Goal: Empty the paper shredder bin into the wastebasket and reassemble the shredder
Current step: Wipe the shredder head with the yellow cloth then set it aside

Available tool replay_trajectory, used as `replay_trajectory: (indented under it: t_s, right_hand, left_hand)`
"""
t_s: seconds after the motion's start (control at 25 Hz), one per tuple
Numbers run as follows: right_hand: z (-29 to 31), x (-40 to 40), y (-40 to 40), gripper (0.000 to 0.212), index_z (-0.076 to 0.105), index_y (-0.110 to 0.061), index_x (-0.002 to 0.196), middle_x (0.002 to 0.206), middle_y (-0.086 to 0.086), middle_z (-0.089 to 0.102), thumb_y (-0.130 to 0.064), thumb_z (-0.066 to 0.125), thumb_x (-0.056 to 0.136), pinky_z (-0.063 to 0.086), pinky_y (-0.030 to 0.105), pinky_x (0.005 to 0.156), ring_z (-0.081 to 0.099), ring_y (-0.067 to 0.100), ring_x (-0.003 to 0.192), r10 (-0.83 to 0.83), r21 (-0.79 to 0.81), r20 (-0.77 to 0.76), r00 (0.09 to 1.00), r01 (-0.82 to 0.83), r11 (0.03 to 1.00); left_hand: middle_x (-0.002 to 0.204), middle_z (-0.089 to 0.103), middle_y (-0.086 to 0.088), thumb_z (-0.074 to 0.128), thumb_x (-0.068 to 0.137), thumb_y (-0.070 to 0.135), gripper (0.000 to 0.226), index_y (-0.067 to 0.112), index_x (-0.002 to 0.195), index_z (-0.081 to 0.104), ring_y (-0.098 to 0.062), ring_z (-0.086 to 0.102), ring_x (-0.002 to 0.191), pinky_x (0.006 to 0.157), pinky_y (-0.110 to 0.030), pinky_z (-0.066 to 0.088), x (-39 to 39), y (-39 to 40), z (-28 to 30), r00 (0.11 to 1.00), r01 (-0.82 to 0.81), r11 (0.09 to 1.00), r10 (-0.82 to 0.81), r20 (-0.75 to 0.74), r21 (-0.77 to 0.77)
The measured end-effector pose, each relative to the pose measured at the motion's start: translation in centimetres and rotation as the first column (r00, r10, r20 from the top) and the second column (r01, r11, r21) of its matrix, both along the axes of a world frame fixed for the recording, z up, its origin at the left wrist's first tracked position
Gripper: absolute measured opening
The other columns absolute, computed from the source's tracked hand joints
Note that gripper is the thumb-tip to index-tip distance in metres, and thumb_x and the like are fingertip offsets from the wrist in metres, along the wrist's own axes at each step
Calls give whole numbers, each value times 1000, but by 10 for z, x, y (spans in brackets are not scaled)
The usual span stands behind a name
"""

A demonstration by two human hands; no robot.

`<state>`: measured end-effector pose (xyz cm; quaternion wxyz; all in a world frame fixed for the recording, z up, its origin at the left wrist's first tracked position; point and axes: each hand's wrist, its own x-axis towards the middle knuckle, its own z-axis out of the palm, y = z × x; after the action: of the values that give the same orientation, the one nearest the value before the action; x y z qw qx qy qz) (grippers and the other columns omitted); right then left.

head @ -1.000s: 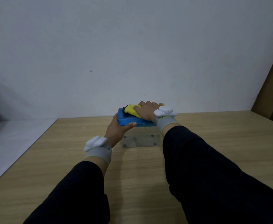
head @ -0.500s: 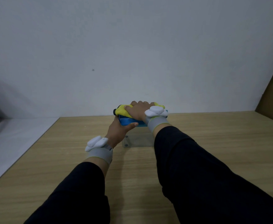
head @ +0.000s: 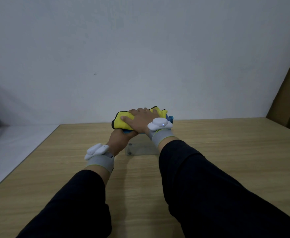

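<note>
Near the far edge of the wooden table (head: 226, 160) stands the shredder, a blue top (head: 170, 118) over a clear bin (head: 140, 148), its long axis running along that edge. The right hand (head: 141, 120) lies on top, fingers spread flat, pressing a yellow cloth (head: 122, 121) onto it. The left hand (head: 119, 137), nearer the left end, grips the top's near-left corner from below.

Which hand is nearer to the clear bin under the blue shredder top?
Left. The left hand grips the top's near-left edge, right above the clear bin; the right hand presses the yellow cloth higher up.
</note>
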<state>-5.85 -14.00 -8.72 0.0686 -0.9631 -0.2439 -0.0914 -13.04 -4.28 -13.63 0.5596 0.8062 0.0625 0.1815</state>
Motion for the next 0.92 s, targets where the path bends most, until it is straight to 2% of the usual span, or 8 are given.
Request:
replay_trajectory:
  t_s: [0.2,0.52,0.64,0.8,0.92]
  right_hand:
    - [-1,-6,-6,76,32,-36,146,154,1,35,-78,15,85,18,54,110,24,29,144,25,13,24,999,-25,1000]
    - [-9,-12,-18,72,32,-39,145,156,-2,33,-77,16,85,15,54,111,23,28,145,22,64,96,995,-28,998]
    - [-12,-12,-24,73,33,-40,144,155,-3,33,-78,15,84,14,55,113,24,27,145,11,81,120,993,-21,996]
    - [-16,-10,-31,76,32,-41,144,156,-3,32,-80,13,82,14,55,114,24,26,145,3,90,142,990,-16,996]
    - [-17,-9,-37,76,32,-41,144,156,-3,32,-80,12,82,13,54,114,24,26,146,-2,92,147,989,-12,996]
  left_hand:
    - [120,64,-13,75,79,18,49,8,124,57,-31,58,110,94,-45,48,1,1,-2,1000,-17,1000,16,-23,-20]
    - [136,54,-11,76,78,17,68,10,139,45,-30,51,122,101,-43,43,1,2,-3,1000,-16,999,16,-10,-41]
    - [136,54,-10,77,78,16,69,12,139,45,-29,52,121,96,-39,44,1,2,-3,1000,-22,997,22,-3,-73]
    - [134,55,-5,77,77,22,73,19,141,42,-24,53,116,85,-32,41,0,3,-2,1000,-21,999,21,5,-38]
    - [135,54,-2,77,77,19,74,23,142,40,-19,53,114,86,-31,42,-1,3,-1,999,21,999,-19,44,-28]
